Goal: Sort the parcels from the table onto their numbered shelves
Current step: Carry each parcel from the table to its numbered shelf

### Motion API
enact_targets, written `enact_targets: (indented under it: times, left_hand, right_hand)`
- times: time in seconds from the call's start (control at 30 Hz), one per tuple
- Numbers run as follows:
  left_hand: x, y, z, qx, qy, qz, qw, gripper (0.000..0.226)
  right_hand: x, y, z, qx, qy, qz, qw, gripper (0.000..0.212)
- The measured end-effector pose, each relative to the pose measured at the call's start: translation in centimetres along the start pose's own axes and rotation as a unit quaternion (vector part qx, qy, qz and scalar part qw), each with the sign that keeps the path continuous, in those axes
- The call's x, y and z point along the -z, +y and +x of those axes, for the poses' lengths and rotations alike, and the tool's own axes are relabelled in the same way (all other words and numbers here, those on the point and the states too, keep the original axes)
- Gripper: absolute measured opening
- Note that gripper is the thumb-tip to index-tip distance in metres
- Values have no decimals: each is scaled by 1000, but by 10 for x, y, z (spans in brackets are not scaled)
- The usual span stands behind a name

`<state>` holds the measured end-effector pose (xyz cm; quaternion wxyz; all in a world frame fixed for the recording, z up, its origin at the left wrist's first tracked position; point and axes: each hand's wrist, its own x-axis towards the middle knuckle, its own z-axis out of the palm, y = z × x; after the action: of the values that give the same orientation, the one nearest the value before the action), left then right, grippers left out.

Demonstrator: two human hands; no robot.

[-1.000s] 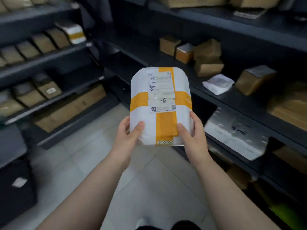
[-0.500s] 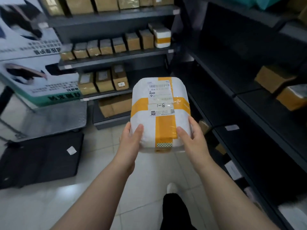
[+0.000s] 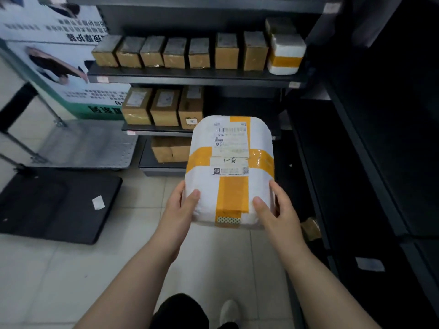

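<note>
Closest to the camera, one pale shoe (image 3: 229,311) shows on the tiled floor. Above it, two forearms reach out to a single parcel (image 3: 229,172), white wrap crossed with yellow tape. It is carried in the air in front of the rack and touches no shelf. The left hand (image 3: 180,207) grasps its near left corner and the right hand (image 3: 278,210) its near right corner. Each has a thumb pressed on the top face and fingers curled underneath. A handwritten 1-8 (image 3: 230,160) sits on the label.

Only the near end is held, so the far end overhangs. If the parcel tips downward, the slick wrap could slide out from under the thumbs. One black platform (image 3: 54,205) lies flat on the floor to the left, and a sideways step could catch its edge.

Farther off, the rack holds goods on three shelves:
- The bottom shelf (image 3: 164,167) carries brown cartons (image 3: 171,149), one or two; I cannot tell which.
- The middle shelf (image 3: 156,132) has three brown boxes (image 3: 165,108) at its left end.
- The upper shelf (image 3: 190,79) has seven small brown boxes (image 3: 174,54) in a row from its left end. One second white parcel (image 3: 285,54) stands at its right end, with one more box (image 3: 280,26) behind that.

The edge tags (image 3: 102,79) are too blurred to read, so choosing the wrong shelf looks the likeliest mistake. The upper shelf is packed end to end, and forcing anything in could push a box off.
</note>
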<state>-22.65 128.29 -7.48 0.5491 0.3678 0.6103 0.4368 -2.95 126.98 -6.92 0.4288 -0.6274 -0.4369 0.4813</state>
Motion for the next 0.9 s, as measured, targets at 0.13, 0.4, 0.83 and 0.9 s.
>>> enact_targets:
  times: [0.13, 0.4, 0.83, 0.9]
  left_hand:
    - [3, -8, 60, 24, 15, 9, 1000, 20]
    - [10, -28, 216, 48, -29, 43, 997, 26]
    - [-34, -90, 392, -29, -22, 232, 972, 45]
    - [-46, -102, 422, -27, -24, 232, 972, 47]
  right_hand:
    - [-20, 5, 58, -35, -2, 6, 999, 59]
    - [-72, 20, 200, -77, 20, -16, 997, 57]
    - [-99, 109, 366, -117, 26, -34, 992, 69]
    - [-100, 123, 404, -100, 12, -57, 993, 65]
